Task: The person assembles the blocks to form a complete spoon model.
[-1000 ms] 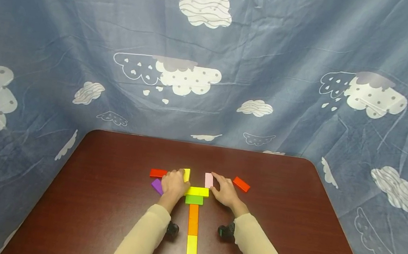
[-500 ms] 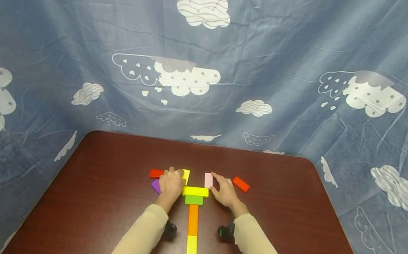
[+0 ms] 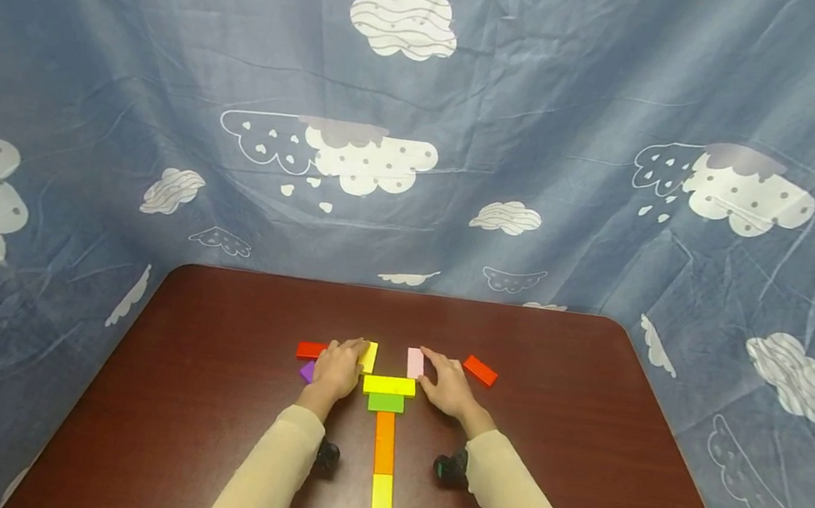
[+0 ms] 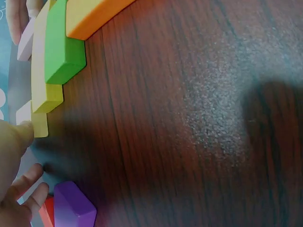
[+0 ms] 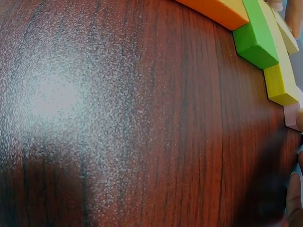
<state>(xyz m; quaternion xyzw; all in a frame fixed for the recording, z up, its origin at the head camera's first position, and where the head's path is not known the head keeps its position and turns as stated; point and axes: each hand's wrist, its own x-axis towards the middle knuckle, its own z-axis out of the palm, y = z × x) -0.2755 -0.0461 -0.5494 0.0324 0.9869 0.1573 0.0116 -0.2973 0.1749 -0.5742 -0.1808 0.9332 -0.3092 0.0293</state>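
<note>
Well, pink block (image 3: 415,364) on table (image 3: 584,425)

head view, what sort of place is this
Probably an indoor spot set up for tabletop activity: a dark table, blue cloud-print cloth hanging behind it and at both sides, and colored blocks laid out on top.

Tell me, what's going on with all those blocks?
Someone at a brown table touches a short yellow block with the left hand and holds a pink block with the right hand. Nearer that person lie a crosswise yellow block, a green block and a straight row of orange and yellow ones.
</note>
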